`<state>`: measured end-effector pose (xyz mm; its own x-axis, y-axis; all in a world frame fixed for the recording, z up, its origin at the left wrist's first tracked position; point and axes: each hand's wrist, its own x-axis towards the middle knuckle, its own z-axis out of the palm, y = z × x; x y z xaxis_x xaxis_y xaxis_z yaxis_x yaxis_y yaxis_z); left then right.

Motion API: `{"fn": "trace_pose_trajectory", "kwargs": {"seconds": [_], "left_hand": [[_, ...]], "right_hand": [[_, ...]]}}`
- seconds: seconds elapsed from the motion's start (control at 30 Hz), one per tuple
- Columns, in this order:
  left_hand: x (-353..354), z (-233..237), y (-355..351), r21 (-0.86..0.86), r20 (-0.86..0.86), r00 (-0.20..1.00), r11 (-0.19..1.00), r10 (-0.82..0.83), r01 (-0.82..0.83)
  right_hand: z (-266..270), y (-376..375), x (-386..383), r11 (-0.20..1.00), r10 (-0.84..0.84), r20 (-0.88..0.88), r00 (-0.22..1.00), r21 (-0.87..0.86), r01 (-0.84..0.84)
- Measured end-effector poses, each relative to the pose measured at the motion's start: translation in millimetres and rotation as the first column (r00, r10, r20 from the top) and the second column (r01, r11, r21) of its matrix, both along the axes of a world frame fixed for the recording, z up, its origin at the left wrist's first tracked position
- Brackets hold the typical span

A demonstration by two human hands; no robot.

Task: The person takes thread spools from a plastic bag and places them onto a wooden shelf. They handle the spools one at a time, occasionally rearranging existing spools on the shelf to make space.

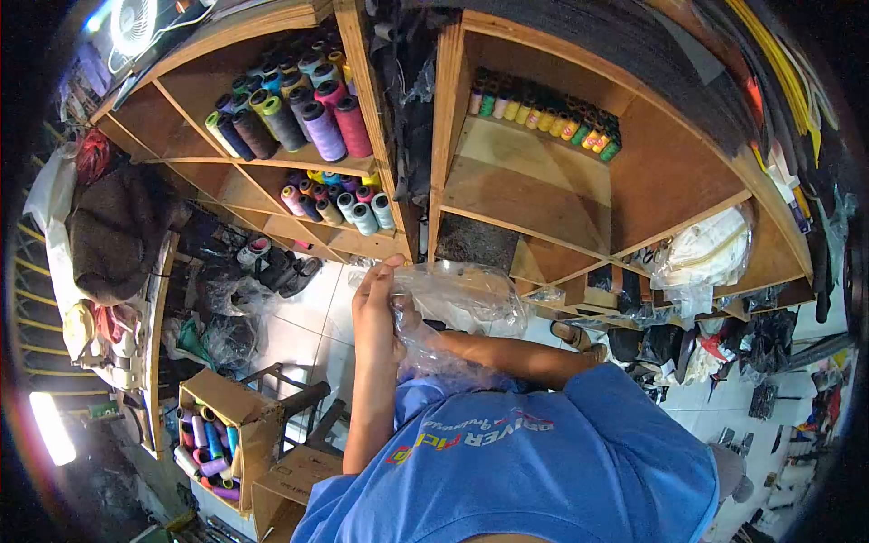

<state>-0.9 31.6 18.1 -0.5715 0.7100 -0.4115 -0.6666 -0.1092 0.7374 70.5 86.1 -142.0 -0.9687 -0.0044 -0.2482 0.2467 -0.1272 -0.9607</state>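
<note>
A clear, crumpled plastic bag (pixel 480 294) stretches out in front of my chest. My left hand (pixel 373 308) is raised at the bag's left end, its fingers closed on the plastic. From the right my forearm reaches across, and my right hand (pixel 409 317) meets the left one, gripping the same bag. Folds of plastic partly cover the right hand's fingers. Whether anything lies inside the bag I cannot make out.
Large thread cones (pixel 324 131) fill the left wooden shelf, with smaller spools (pixel 543 118) on the right one. A cardboard box (pixel 237 398) of thread cones stands at lower left beside a dark stool (pixel 303 398). Wrapped white material (pixel 711 249) sits at right.
</note>
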Motion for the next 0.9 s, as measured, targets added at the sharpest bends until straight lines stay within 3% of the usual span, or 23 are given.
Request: {"fn": "trace_pose_trajectory", "kwargs": {"seconds": [0.1,0.17,0.23,0.33,0.43,0.5,0.57,0.63,0.73,0.83,0.9], "left_hand": [[-2,1,2,-0.036,-0.042,0.999,0.999,-0.004,0.003],[-5,1,2,-0.04,-0.039,0.999,0.999,0.027,-0.028],[-12,-3,0,-0.058,-0.049,0.998,0.997,0.039,-0.042],[-19,-9,-3,-0.046,-0.055,0.997,0.997,0.058,-0.061],[-23,-14,0,-0.041,-0.048,0.993,0.993,0.107,-0.109],[-26,-13,3,-0.045,-0.054,0.991,0.991,0.12,-0.123],[-26,-11,5,-0.044,-0.06,0.988,0.989,0.139,-0.142],[-27,-12,6,-0.037,-0.078,0.986,0.988,0.146,-0.149],[-28,-13,5,-0.041,-0.086,0.985,0.987,0.15,-0.154],[-29,-18,2,-0.059,-0.094,0.984,0.986,0.153,-0.159],[-31,-22,-2,-0.063,-0.092,0.981,0.983,0.169,-0.175]], "right_hand": [[2,18,3,0.923,0.217,0.078,0.973,0.309,-0.23],[6,37,4,0.737,0.409,0.14,0.902,0.531,-0.417],[19,56,10,0.623,0.461,0.17,0.871,0.638,-0.454],[50,78,29,0.621,0.238,0.091,0.967,0.751,-0.224],[142,101,50,0.775,0.039,0.249,0.968,0.604,-0.187],[133,128,67,0.842,-0.017,0.199,0.98,0.531,-0.093],[155,154,74,0.843,-0.017,-0.047,0.999,0.537,0.04],[172,180,75,0.869,-0.264,0.051,0.963,0.445,0.215],[147,230,67,0.593,-0.503,-0.085,0.86,0.691,0.415],[117,254,57,0.291,-0.521,-0.171,0.837,0.885,0.362],[98,258,52,0.23,-0.523,-0.246,0.816,0.882,0.412]]}}
